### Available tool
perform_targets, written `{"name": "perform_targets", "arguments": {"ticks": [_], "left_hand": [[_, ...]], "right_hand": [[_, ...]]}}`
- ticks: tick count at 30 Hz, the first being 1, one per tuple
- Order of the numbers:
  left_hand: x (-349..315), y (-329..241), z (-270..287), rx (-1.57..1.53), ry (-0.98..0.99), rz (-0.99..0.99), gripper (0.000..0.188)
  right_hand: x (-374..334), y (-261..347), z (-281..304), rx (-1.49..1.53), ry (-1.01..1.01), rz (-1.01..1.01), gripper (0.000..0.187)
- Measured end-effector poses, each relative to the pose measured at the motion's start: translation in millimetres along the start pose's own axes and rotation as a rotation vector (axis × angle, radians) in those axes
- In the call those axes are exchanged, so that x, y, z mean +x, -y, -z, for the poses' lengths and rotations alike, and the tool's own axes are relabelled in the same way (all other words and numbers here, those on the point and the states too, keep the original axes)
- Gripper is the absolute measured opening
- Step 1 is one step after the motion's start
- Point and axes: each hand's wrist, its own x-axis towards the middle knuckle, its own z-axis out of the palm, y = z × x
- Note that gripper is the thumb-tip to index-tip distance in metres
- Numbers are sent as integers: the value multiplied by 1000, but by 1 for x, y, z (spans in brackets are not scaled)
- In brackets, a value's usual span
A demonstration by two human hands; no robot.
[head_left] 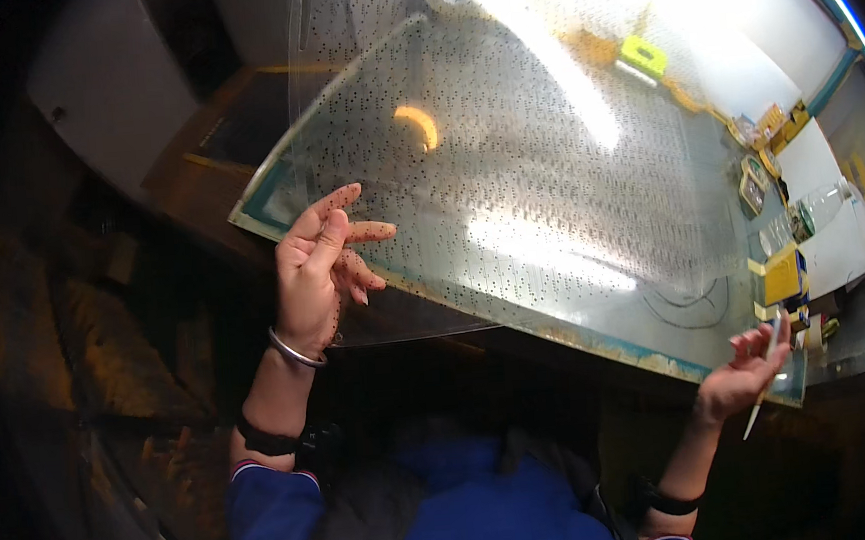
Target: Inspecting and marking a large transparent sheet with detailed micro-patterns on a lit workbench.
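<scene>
A large transparent sheet (537, 192) covered in rows of small dark dots is spread over the glass tabletop (597, 321), its near left corner overhanging the table edge. My left hand (320, 263) is at that overhanging side, fingers spread apart. Dark dots show across those fingers, so the sheet seems to lie between them and the camera; whether they touch it is unclear. Off the table's near right corner, my right hand (748, 373) grips a thin, pale, pen-like stick (760, 403), pointing down. Its exact kind cannot be made out.
Along the right side stand a yellow and dark blue box (782, 276), a clear plastic bottle (818, 211) and a small clock-like object (753, 187). A yellow-green tool (644, 57) lies at the far side. A thin dark wire loop (691, 307) rests near the right. Bright glare streaks cross the surface.
</scene>
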Motion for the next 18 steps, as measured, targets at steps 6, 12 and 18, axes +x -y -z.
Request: {"name": "perform_targets", "arguments": {"ticks": [6,12,18], "left_hand": [[-3,15,-3,135,9,117,35],[5,16,-6,153,35,184,38],[4,8,-5,217,83,225,42]], "right_hand": [[-60,28,-84,-124,867,-376,37],[-75,18,-134,-161,1182,-718,22],[-82,4,-132,-279,1177,-511,14]]}}
